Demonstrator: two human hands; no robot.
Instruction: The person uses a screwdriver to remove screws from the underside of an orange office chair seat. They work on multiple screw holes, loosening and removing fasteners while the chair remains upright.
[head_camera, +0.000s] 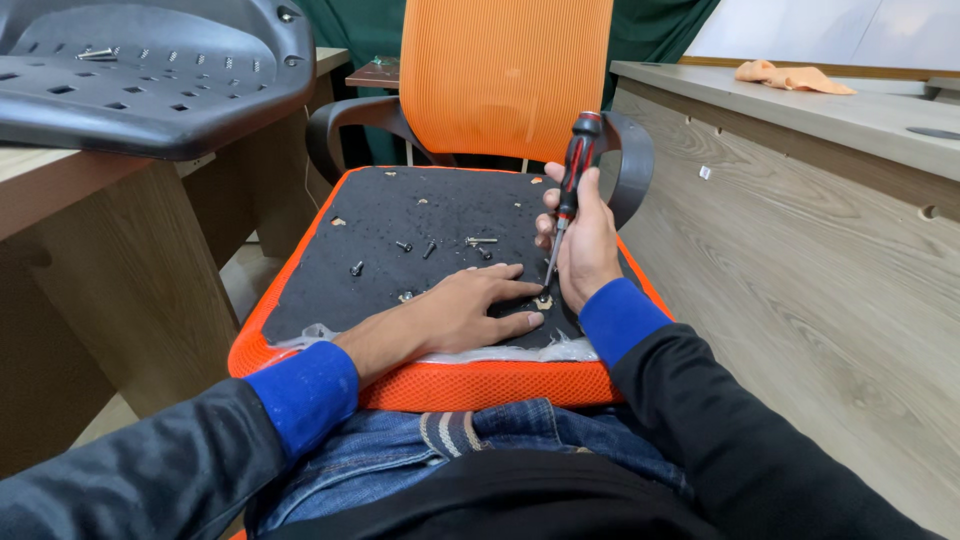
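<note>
Your right hand (585, 250) is gripping the screwdriver (572, 180), working a fastener (543, 300); your left hand (465, 315) is lying flat, open, on the seat base (400, 215). Several loose screws (430, 250) are already out.

Red-and-black screwdriver (575, 165), orange ribbed-mesh chair back (505, 75), black seat underside (420, 230), blue cuffs (305, 390).

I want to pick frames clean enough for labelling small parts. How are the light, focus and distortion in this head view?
Head view: light is even and soft, with only faint shadows under the left hand and no harsh glare; the screwdriver in the right hand and the loose screws on the chair seat are sharp; the wide lens bends the desk edges at the frame's borders.
</note>
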